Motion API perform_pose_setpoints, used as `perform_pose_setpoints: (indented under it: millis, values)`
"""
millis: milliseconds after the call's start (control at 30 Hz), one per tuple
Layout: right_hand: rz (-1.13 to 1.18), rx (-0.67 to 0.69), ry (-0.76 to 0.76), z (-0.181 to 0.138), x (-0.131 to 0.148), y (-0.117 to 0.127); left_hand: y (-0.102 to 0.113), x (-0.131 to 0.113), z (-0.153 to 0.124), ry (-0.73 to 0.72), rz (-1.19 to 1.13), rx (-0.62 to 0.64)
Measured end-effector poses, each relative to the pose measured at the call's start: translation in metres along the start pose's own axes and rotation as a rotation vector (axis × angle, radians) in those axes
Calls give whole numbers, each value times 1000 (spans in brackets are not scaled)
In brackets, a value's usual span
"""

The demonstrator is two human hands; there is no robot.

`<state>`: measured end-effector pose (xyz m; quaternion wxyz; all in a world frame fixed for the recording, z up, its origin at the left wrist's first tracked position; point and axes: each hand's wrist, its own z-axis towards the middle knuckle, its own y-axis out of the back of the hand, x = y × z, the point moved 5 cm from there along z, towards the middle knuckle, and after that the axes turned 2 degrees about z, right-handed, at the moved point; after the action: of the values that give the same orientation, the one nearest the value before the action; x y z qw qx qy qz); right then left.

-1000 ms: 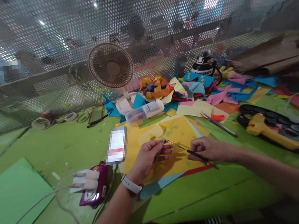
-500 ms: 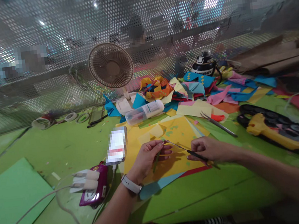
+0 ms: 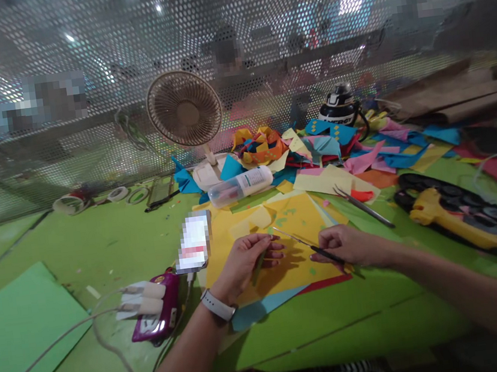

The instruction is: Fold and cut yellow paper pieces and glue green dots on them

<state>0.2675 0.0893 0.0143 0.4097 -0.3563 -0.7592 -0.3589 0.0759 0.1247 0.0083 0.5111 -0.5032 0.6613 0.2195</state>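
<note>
Yellow sheet point(image 3: 291, 278), right hand point(image 3: 345, 246) gripping slim tool point(image 3: 324, 254) — left hand point(image 3: 246, 261) across gap

Grn table point(image 3: 119, 241), perf. screen point(image 3: 253, 4) behind, brt lights point(image 3: 158, 8) thru.

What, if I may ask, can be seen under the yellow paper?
Along the near edge, a light blue sheet and a red sheet stick out from under the yellow paper; the parts it covers cannot be seen.

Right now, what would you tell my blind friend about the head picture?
Over yellow paper, the right hand holds a thin, dark-handled tool, its tip near the left hand. Around them on the green table are a phone, a bottle, colourful paper scraps and a fan.
</note>
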Motion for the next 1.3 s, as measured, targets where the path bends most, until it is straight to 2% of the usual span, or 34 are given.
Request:
perform_pose_setpoints:
  millis: [267, 733, 1300]
  values:
    - [18, 40, -1, -3, 4, -3, -2, -2, 0, -44, -42, 46]
    - [41, 42, 15, 1, -1, -5, -4, -2, -1, -31, -39, 52]
    - [28, -1, 1, 0, 0, -3, 1, -1, 0, 19, 10, -15]
